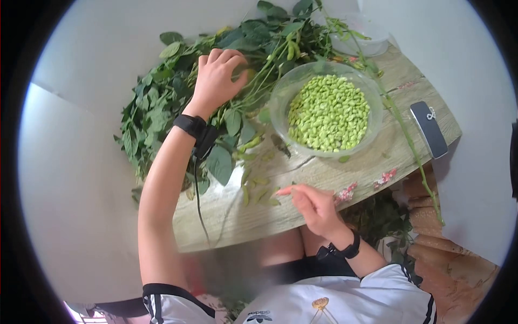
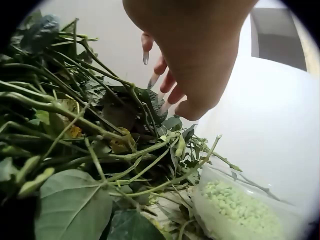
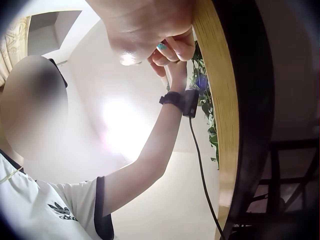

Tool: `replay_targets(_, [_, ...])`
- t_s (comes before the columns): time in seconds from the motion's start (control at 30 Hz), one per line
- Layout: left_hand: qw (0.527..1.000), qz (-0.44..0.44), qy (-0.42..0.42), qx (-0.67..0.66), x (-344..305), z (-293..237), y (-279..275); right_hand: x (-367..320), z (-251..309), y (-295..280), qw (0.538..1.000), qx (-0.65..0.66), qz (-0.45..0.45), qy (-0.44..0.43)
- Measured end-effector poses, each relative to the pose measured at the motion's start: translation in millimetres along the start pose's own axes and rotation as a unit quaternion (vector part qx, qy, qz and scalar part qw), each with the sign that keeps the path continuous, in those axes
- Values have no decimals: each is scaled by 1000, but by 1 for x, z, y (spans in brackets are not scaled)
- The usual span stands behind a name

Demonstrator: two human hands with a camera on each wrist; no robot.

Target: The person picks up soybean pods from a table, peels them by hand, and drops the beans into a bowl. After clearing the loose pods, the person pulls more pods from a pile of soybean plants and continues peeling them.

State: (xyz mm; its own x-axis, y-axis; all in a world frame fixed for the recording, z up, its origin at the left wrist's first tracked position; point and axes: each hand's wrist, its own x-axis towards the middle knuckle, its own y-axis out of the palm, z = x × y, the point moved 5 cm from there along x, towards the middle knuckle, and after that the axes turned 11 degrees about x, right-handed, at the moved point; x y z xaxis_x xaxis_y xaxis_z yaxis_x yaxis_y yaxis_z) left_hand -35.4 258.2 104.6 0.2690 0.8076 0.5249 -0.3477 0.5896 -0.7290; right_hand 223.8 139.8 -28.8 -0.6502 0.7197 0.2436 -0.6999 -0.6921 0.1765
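Observation:
My left hand [image 1: 218, 77] hovers over a heap of leafy soybean plants [image 1: 156, 100], its fingers bent loosely and spread. In the left wrist view, stems [image 2: 100, 127] and a pod [image 2: 180, 146] show below the left hand [image 2: 192, 75], and nothing shows in its grasp. My right hand [image 1: 315, 209] is near the table's front edge, index finger pointing left and the other fingers loosely curled, with nothing visible in it. Several loose green pods [image 1: 261, 194] lie just left of its fingertip. A clear plastic bowl [image 1: 278, 116] of shelled green soybeans [image 1: 329, 113] stands between and beyond the hands.
A phone [image 1: 429, 129] lies at the table's right end. One long bare stem [image 1: 404, 127] runs down past the bowl and over the edge. Another clear container [image 1: 372, 46] stands at the back right. Dark leafy plants [image 1: 377, 218] lie below the table [image 1: 216, 229]. A cable [image 1: 198, 202] hangs from the left wrist.

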Motion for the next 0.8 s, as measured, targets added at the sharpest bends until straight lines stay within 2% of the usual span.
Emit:
replay_targets(0.1, [998, -61, 33, 7, 23, -13, 8, 1, 1, 2, 998, 10, -4, -65])
replay_targets(0.2, [997, -71, 29, -8, 48, -24, 31, 1, -3, 3, 997, 38, 0, -64])
replay_targets(0.27, [1000, -12, -11, -6, 66, -27, 51, 0, -4, 1, 998, 46, 22, -23])
replay_targets(0.3, [1000, -17, -9, -13, 74, -32, 57, 0, -6, -1, 999, 40, 15, -23])
replay_targets(0.37, [997, 52, -57, -18, 86, -33, 74, 0, -5, 1, 994, 48, 14, -93])
replay_targets(0.43, [996, 57, -60, -23, 93, -39, 83, 0, -6, 1, 993, 56, 15, -102])
replay_targets(0.5, [988, 122, -89, 29, 96, -41, 98, -1, -5, 2, 991, 74, 25, -106])
replay_targets(0.63, [985, 145, -88, 15, 97, -44, 110, -1, -5, 0, 990, 69, 26, -118])
replay_targets(0.73, [991, 86, -97, -40, 95, -38, 94, -1, -6, 1, 989, 69, 31, -126])
replay_targets(0.8, [991, 88, -97, -25, 94, -31, 87, -1, -5, 1, 988, 64, 32, -139])
